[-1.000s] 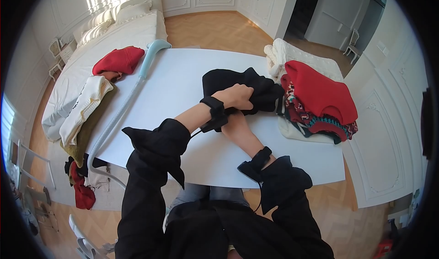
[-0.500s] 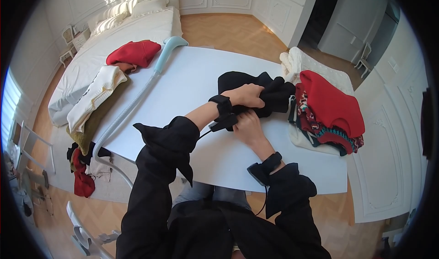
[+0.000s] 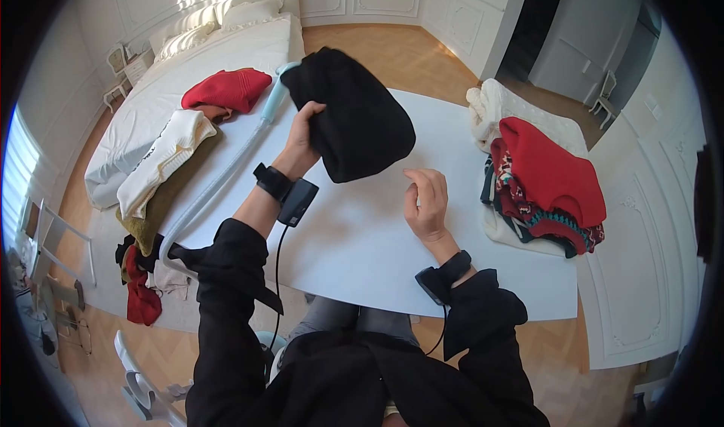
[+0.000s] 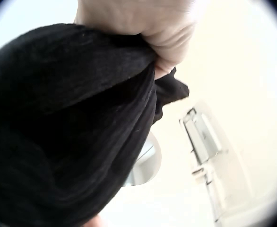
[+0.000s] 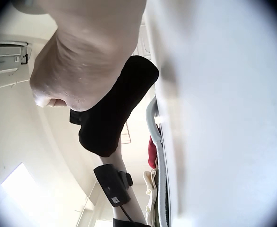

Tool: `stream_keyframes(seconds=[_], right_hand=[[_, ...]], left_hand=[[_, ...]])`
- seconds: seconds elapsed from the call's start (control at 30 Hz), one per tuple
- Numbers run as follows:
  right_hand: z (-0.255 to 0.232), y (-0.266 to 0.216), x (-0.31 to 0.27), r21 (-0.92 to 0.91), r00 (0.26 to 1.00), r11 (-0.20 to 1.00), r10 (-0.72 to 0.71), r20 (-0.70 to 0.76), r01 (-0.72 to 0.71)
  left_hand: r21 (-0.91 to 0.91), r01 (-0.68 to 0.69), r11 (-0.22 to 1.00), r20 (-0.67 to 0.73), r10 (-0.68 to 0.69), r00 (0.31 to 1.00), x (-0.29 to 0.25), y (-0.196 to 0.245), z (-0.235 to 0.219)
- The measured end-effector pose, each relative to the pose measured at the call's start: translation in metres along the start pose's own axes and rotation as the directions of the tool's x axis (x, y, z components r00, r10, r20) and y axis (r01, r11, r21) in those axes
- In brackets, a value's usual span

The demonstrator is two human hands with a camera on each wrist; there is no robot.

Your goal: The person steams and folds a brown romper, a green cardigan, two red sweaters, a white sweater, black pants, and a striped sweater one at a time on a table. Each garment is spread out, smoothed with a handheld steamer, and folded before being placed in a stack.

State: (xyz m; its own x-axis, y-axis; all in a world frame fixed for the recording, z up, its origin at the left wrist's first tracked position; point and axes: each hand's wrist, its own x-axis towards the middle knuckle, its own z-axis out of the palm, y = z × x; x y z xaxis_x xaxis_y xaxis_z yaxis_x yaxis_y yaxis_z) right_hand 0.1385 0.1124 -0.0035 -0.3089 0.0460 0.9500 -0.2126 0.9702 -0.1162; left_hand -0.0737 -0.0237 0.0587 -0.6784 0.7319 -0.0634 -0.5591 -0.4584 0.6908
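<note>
L hand [image 3: 304, 136]: grip pinching blk cloth [image 3: 358, 121], held above desk [image 3: 354, 246]
R hand [image 3: 427, 204]: grip loosely curled, empty, nr blk cloth
Clothes pile [image 3: 554, 174]: R end of desk

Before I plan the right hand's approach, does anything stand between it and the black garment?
No, nothing visible stands between the right hand and the black garment. The left hand holds the garment's left edge, off that path.

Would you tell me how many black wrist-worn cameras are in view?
2: one camera on the left wrist, whose hand grips the black garment, and the other camera on the right wrist, whose hand holds nothing.
</note>
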Motion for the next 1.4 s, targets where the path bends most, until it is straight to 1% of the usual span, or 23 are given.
stream_keyframes(seconds=[0.03, 0.1, 0.13, 0.17, 0.23, 0.27, 0.3, 0.37, 0.4, 0.43, 0.53, 0.6, 0.63, 0.73, 0.77, 0.87, 0.9, 1.03, 1.1, 1.17, 1.3, 1.33, 1.4], right_hand=[[0.001, 0.001, -0.002, 0.0, 0.999, 0.999, 0.034, 0.022, -0.034], [0.002, 0.003, -0.005, 0.011, 0.998, 0.998, 0.057, 0.034, -0.057], [0.003, 0.003, -0.005, 0.013, 0.996, 0.997, 0.078, 0.045, -0.079], [0.004, 0.003, -0.006, 0.024, 0.996, 0.997, 0.075, 0.043, -0.076], [0.005, 0.002, -0.007, 0.025, 0.995, 0.996, 0.083, 0.055, -0.085], [0.006, 0.002, -0.008, 0.025, 0.994, 0.995, 0.095, 0.058, -0.097], [0.007, 0.004, -0.01, 0.045, 0.995, 0.995, 0.085, 0.06, -0.088], [0.008, 0.006, -0.013, 0.048, 0.991, 0.993, 0.101, 0.089, -0.106], [0.008, 0.006, -0.014, 0.048, 0.989, 0.991, 0.116, 0.093, -0.121], [0.008, 0.005, -0.014, 0.07, 0.99, 0.991, 0.104, 0.095, -0.111], [0.006, 0.004, -0.014, 0.06, 0.983, 0.988, 0.135, 0.125, -0.143], [0.007, 0.006, -0.015, 0.074, 0.982, 0.986, 0.137, 0.129, -0.147], [0.008, 0.007, -0.016, 0.076, 0.98, 0.984, 0.149, 0.131, -0.16], [0.008, 0.006, -0.016, 0.09, 0.975, 0.979, 0.169, 0.144, -0.183], [0.008, 0.006, -0.016, 0.09, 0.971, 0.976, 0.181, 0.154, -0.196], [0.009, 0.006, -0.016, 0.09, 0.967, 0.975, 0.188, 0.169, -0.205], [0.009, 0.006, -0.016, 0.097, 0.967, 0.974, 0.187, 0.173, -0.206], [0.011, 0.008, -0.021, 0.109, 0.949, 0.956, 0.249, 0.194, -0.273], [0.011, 0.007, -0.023, 0.119, 0.942, 0.947, 0.274, 0.192, -0.3], [0.011, 0.005, -0.022, 0.127, 0.923, 0.928, 0.319, 0.214, -0.35], [0.012, 0.007, -0.023, 0.12, 0.915, 0.924, 0.329, 0.232, -0.363], [0.012, 0.006, -0.023, 0.116, 0.904, 0.916, 0.347, 0.249, -0.384], [0.012, 0.006, -0.023, 0.109, 0.893, 0.908, 0.366, 0.263, -0.404]], left_hand=[[0.018, 0.037, 0.999, 0.018, -0.037, 0.999, 0.01, 0.001, -0.035], [-0.01, 0.069, 0.998, 0.111, -0.068, 0.992, 0.002, 0.002, -0.073], [0.04, 0.091, 0.995, 0.021, -0.092, 0.996, -0.01, 0.005, -0.078], [0.042, 0.083, 0.996, 0.014, -0.083, 0.996, -0.019, 0.005, -0.08], [0.023, 0.196, 0.98, -0.17, -0.189, 0.967, -0.035, 0.009, -0.08], [0.084, 0.187, 0.979, -0.079, -0.18, 0.98, -0.036, 0.01, -0.086], [0.08, 0.17, 0.982, -0.091, -0.163, 0.982, -0.038, 0.011, -0.087], [0.238, 0.16, 0.958, -0.075, -0.146, 0.986, -0.038, 0.013, -0.082], [0.315, 0.245, 0.917, -0.157, -0.204, 0.966, -0.036, 0.017, -0.084], [0.283, 0.298, 0.912, -0.179, -0.255, 0.95, -0.04, 0.021, -0.075], [0.292, 0.304, 0.907, -0.224, -0.245, 0.943, -0.038, 0.027, -0.071], [0.27, 0.291, 0.918, -0.172, -0.251, 0.953, -0.036, 0.029, -0.072], [0.269, 0.282, 0.921, -0.178, -0.24, 0.954, -0.037, 0.03, -0.069], [0.481, 0.2, 0.854, -0.221, -0.102, 0.97, -0.053, 0.041, -0.048], [0.48, 0.198, 0.855, -0.228, -0.097, 0.969, -0.058, 0.048, -0.045], [0.576, 0.001, 0.817, -0.133, 0.093, 0.987, -0.067, 0.075, -0.039], [0.581, -0.093, 0.808, -0.103, 0.186, 0.977, -0.072, 0.084, -0.038], [0.584, -0.197, 0.788, -0.157, 0.347, 0.924, -0.079, 0.129, -0.05], [0.58, -0.172, 0.796, -0.262, 0.382, 0.886, -0.078, 0.153, -0.058], [0.589, -0.113, 0.8, -0.288, 0.338, 0.896, -0.079, 0.179, -0.066], [0.579, -0.105, 0.809, -0.221, 0.28, 0.934, -0.064, 0.214, -0.089], [0.563, -0.082, 0.822, -0.255, 0.267, 0.929, -0.058, 0.221, -0.092], [0.539, -0.121, 0.833, -0.228, 0.283, 0.932, -0.034, 0.25, -0.107]])
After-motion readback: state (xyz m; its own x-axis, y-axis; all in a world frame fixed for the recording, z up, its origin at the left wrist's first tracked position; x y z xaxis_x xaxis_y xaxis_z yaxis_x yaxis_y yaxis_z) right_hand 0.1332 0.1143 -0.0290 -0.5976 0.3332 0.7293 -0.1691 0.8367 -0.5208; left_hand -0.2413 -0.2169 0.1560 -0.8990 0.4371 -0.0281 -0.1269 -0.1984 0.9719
